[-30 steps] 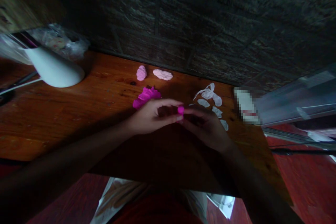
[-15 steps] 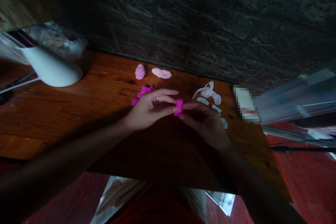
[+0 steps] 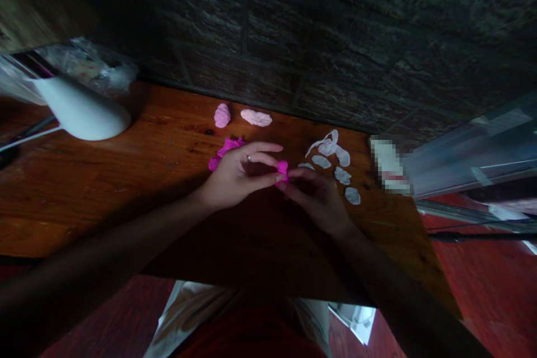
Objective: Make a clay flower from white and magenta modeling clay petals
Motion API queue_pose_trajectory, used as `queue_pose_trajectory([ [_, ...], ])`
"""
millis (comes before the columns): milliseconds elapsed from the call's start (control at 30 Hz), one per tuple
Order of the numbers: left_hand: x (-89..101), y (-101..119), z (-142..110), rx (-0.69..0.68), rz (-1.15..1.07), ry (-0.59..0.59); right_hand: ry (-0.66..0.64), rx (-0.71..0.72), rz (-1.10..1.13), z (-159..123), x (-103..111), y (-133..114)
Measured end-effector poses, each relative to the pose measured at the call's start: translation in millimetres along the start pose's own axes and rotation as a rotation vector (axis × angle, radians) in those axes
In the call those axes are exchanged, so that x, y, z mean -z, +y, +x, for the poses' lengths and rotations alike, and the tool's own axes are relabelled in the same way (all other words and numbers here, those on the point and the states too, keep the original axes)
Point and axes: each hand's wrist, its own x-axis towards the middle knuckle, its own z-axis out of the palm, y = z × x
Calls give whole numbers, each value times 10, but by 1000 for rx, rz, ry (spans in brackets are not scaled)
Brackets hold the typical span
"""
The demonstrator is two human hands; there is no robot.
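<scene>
Between my two hands, above the wooden table [image 3: 168,134], is a small lump of magenta modelling clay [image 3: 282,166] with a rounded top. My left hand [image 3: 232,178] pinches it from the left with thumb and fingertips; its other fingers stretch out, and one wears a ring. From the right, the thumb and forefinger of my right hand [image 3: 321,196] close on the lump's lower part. Behind my left hand lies more crumpled magenta clay [image 3: 230,145], partly covered. Flat whitish clay pieces [image 3: 321,161] lie beyond my right hand.
Near the wall sit a pink clay lump [image 3: 222,116] and a paler pink one [image 3: 255,118]. At the left stands a white spouted vessel [image 3: 86,109] beside clear plastic wrapping [image 3: 113,70]. A blurred-out pale object [image 3: 388,165] lies at the right, by a translucent bin [image 3: 470,145].
My right hand has shifted slightly left and down around the magenta lump, uncovering more of the whitish pieces. My left hand holds almost the same pose.
</scene>
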Motion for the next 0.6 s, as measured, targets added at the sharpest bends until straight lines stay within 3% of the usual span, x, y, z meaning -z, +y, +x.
queue_pose_trajectory([
  [267, -89, -22, -58, -104, 39, 81, 11, -45, 6, 6, -8, -14],
  [467, -36, -26, -34, -64, -3, -19, -7, -55, 2, 0, 16, -34],
  [600, -40, -51, -23, -54, -13, -1, 4, -87, 0, -4, 21, -44],
])
